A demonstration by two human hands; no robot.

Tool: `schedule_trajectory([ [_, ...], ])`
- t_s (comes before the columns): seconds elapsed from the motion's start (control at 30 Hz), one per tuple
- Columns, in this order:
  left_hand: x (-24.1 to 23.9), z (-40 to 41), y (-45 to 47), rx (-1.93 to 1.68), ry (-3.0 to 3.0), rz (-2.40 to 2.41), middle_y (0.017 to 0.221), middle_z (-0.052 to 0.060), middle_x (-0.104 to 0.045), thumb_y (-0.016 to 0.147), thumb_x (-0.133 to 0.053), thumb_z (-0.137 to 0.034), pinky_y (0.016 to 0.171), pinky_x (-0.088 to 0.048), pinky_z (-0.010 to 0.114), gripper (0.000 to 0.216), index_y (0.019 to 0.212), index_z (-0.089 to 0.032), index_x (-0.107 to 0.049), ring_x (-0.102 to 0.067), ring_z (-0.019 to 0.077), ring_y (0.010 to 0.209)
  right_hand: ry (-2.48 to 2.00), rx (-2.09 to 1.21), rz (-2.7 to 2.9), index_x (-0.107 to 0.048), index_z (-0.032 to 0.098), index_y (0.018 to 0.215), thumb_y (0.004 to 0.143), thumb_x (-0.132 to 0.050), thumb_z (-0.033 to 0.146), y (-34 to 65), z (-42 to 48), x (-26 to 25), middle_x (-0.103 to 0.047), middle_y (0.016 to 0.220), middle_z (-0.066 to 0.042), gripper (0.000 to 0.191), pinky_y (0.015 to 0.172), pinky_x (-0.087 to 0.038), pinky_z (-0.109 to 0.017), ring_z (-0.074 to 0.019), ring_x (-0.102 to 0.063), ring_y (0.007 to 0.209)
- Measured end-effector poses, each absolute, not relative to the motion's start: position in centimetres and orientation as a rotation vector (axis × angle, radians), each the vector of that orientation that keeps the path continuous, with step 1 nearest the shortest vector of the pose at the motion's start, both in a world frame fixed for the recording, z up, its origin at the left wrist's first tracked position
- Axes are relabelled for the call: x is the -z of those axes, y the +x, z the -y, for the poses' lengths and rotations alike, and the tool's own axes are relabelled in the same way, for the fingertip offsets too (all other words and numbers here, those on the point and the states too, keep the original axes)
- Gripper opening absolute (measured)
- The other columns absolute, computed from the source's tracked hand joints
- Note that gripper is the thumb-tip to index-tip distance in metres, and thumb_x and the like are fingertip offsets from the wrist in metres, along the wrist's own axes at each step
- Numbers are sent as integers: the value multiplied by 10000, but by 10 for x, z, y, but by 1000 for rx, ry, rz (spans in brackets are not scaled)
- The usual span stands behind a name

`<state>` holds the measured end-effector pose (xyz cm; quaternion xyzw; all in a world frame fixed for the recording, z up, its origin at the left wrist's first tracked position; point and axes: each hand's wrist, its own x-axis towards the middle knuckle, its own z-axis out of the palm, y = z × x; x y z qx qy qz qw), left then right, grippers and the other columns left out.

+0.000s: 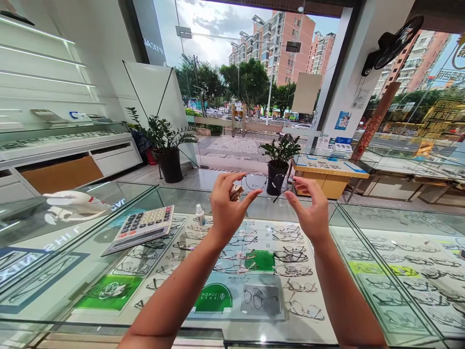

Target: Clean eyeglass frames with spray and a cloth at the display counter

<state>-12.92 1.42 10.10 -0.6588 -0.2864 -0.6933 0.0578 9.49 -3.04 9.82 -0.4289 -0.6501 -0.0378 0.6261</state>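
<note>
Both hands hold up a pair of thin-rimmed eyeglasses above the glass display counter. My left hand pinches the frame's left side and also has a crumpled brownish cloth tucked in its fingers. At the other end, my right hand grips the right side between thumb and fingers. One temple arm hangs down below the right lens. Under my arms, rows of spectacle frames lie inside the counter. A small white bottle stands on the glass, left of my left hand.
A large calculator rests on the counter at left, near a white sculpted object. More glass cases extend to the right. Potted plants stand on the floor beyond, before the glass doors. A fan is mounted on the pillar.
</note>
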Motion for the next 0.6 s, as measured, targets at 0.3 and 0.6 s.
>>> schedule_trajectory([
  [0.3,-101,-12,-130,2084,-2003,927,1072,76,-704,842,-910,-484,749,-610,292,463,1189,-223,-747,-683,188,964,-983,84,1486,-737,276,1300,978,-755,539,95,29,-98,-741,1145,-74,416,911,-577,-452,-263,-712,1035],
  [0.6,-101,-11,-129,2092,-2000,933,1098,87,-701,850,-898,-502,771,-619,290,468,1195,-219,-756,-696,186,972,-986,63,1491,-736,281,1305,979,-755,529,96,28,-97,-745,1143,-75,410,913,-602,-462,-263,-718,1035],
])
